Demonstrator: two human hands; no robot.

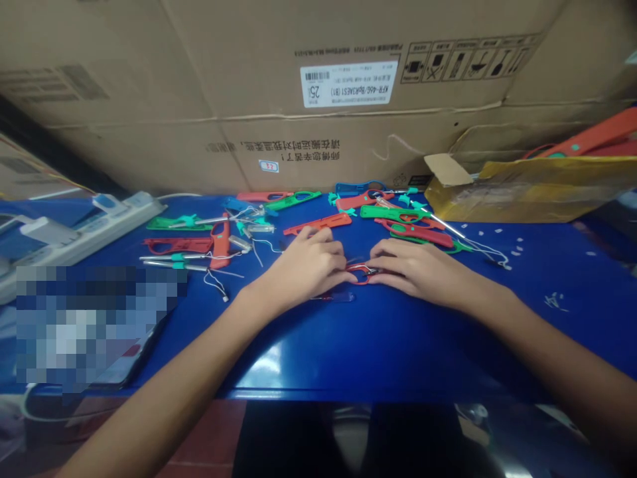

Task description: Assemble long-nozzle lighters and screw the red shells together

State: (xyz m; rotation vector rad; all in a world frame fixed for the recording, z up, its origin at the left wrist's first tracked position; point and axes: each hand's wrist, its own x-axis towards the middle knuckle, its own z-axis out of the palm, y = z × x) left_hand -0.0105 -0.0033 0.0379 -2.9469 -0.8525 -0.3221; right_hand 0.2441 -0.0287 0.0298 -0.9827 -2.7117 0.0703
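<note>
Between both hands lies a red plastic lighter casing (362, 271) with a ring-shaped opening, low over the blue table. My left hand (316, 262) is closed on its left end, fingers bent and thumb pressed in. My right hand (411, 269) pinches the right end, where small dark and metallic parts show at the fingertips. Just below the left hand, a clear part (343, 297) lies on the table. An orange casing (318, 224) rests behind the left hand, and a red casing (415, 232) behind the right.
Casings, metal rods and wired parts lie at the left (186, 245) and along the back. A yellow-taped box (522, 189) holds orange pieces. A white power strip (84, 239) and a pixelated device (94, 325) are at left. A large cardboard box (164, 73) stands behind.
</note>
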